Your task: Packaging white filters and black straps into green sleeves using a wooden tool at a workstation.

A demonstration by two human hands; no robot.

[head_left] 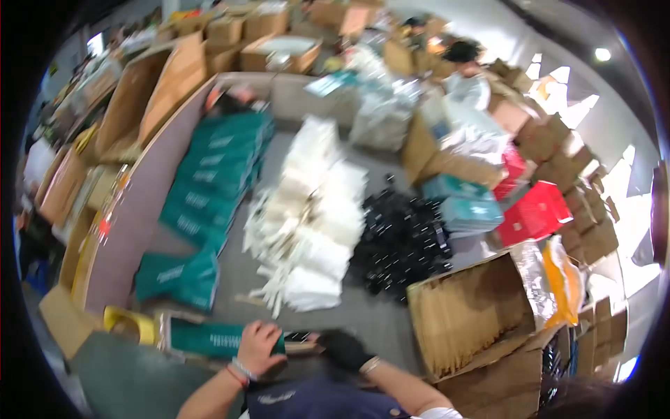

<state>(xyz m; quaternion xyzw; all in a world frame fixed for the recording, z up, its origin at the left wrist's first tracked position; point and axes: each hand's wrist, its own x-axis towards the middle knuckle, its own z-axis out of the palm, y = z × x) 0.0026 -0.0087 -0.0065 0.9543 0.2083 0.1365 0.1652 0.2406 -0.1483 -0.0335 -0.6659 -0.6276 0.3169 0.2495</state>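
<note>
A long green printed pouch (199,337) lies flat at the table's near edge. My bare left hand (259,349), with bands at its wrist, is closed over the pouch's right end. Just right of it a slim dark item (297,336) sticks out at the pouch's end; how far it reaches inside is hidden. My right hand (345,350), in a black glove, is closed at the item's right end, its fingers smeared by motion. Below the item runs a light brown edge (301,347).
Green pouches (213,167) overlap in a row at left, beside stacked white sheaths (317,209). Small glossy black pieces (401,241) are heaped at right, near teal packs (464,209) and an open carton (471,314). A yellow tape roll (129,323) stands at near left.
</note>
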